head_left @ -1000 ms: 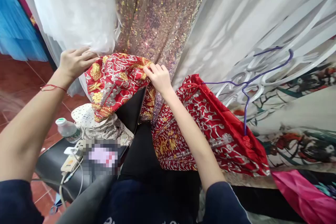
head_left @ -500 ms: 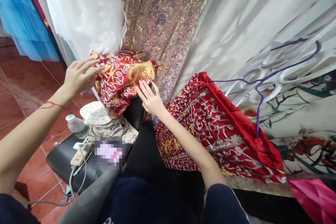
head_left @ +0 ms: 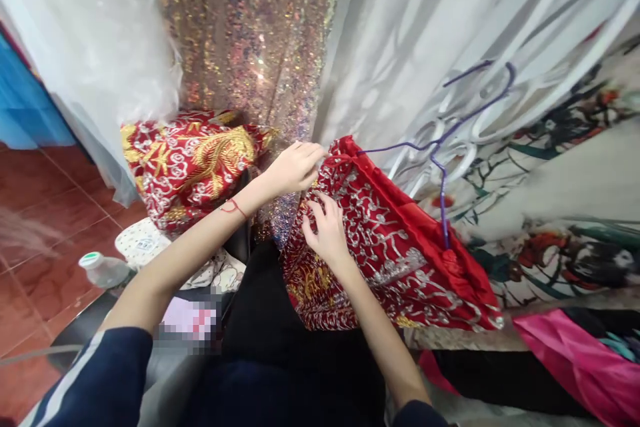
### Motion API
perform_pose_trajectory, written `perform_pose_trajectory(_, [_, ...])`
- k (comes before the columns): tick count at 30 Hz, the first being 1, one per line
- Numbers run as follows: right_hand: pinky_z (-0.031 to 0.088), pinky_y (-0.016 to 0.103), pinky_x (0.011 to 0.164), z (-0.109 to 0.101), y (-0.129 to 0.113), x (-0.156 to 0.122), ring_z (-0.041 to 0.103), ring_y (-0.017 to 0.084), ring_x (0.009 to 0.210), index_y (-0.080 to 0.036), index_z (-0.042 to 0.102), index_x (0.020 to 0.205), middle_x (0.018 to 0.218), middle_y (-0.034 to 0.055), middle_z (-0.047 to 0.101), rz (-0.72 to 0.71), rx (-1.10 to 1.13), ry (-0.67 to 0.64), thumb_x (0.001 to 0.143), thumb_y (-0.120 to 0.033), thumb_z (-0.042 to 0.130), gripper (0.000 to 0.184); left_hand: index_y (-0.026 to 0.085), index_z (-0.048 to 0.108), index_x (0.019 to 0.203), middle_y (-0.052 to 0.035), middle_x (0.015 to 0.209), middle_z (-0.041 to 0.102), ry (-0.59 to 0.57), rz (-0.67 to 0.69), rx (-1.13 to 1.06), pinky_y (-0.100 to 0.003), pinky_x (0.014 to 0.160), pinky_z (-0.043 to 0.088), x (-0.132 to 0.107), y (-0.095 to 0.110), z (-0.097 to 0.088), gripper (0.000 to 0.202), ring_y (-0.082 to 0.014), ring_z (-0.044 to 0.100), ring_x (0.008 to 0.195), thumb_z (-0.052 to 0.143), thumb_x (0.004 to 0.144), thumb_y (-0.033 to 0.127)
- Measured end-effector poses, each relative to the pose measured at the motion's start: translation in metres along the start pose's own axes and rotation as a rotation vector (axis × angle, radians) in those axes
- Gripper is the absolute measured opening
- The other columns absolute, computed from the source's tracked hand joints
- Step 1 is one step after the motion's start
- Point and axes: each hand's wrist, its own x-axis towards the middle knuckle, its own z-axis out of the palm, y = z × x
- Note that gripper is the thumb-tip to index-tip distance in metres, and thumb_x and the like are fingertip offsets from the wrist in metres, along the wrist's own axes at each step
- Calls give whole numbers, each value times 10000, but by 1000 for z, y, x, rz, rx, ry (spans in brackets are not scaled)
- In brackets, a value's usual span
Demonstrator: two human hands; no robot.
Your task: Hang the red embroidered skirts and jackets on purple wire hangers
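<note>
A red skirt (head_left: 380,240) with silver and gold embroidery hangs beside my right leg, on a purple hanger (head_left: 443,167). At its upper left edge is my left hand (head_left: 297,167), palm down with the fingers stretched towards the cloth. Just below, my right hand (head_left: 327,230) rests over the embroidered front, fingers apart and a little bent. Neither hand plainly grips anything; whether the left fingertips touch the skirt I cannot tell. Another red embroidered garment (head_left: 190,160) with gold figures lies bunched at the left, away from both hands.
Behind hang a sequined cloth (head_left: 250,47) and a white feathery garment (head_left: 95,33). On the black seat at left are a bottle (head_left: 103,270), a dotted cloth item (head_left: 143,243) and a partly blurred phone-like object (head_left: 185,317). Pink fabric (head_left: 580,353) lies at lower right.
Both hands have left the bunched red garment and moved right to the hanging skirt, my left arm now stretching across. The view has turned to the right.
</note>
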Motion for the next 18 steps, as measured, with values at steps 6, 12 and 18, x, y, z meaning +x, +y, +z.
perform_pose_trajectory(6, [547,415,1014,-43,7,-35,631,255,1159,-176,655,1109,1214,159,619,163,152,46,941,-227,522,220,98,472,1391,-187,1458,545,141,-187,-210,-422,1168,365,69,1,32,499,-263,508,1362,339,1004,384])
perform_pose_trajectory(12, [585,345,885,-67,53,-57,712,203,946,-201,663,1057,1034,95,717,283,175,164,957,-223,494,197,203,631,936,-95,1195,684,39,-74,-231,-457,1163,320,85,-4,55,406,-261,533,1266,359,993,499])
perform_pose_trajectory(18, [556,400,829,-63,98,-61,675,225,836,-206,687,918,895,79,729,296,74,260,930,-230,499,189,227,493,696,-48,671,568,122,-200,-113,-384,774,402,39,30,37,520,-212,524,717,171,1037,451])
